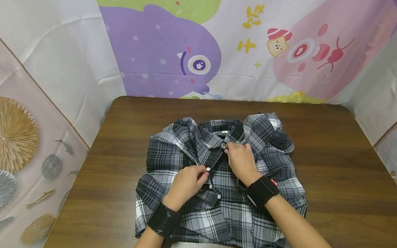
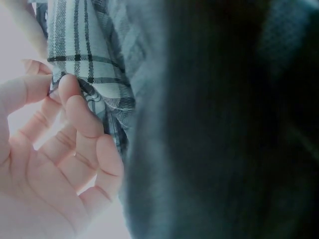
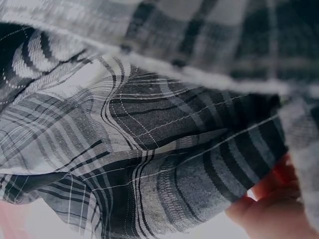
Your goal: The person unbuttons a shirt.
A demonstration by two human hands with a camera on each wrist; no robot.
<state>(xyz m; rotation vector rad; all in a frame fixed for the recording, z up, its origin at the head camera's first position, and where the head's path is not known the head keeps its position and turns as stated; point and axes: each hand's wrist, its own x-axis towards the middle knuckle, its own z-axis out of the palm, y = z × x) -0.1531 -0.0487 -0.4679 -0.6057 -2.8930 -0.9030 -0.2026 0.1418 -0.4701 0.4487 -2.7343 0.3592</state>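
In the head view, a plaid shirt [image 1: 207, 219] lies at the middle of the surface [image 1: 339, 174], its collar [image 1: 210, 139] toward the far edge and its hem toward the near edge. The front opening runs from far to near, with white buttons [image 1: 219, 196] along it. The left hand [image 1: 187, 181] pinches the front edge right beside the uppermost white button, the nearer hand to that row. The right hand [image 1: 242, 160] pinches the cloth at the collar's point, farther from the near edge and a little to the right of the left hand's fingertips. So the button row lies just right of and nearer than the left fingertips.

In the left wrist view, thumb and fingertips pinch a fold of plaid; dark blur fills the right.

In the right wrist view, rumpled cloth hides most of the hand; its grip cannot be told there.
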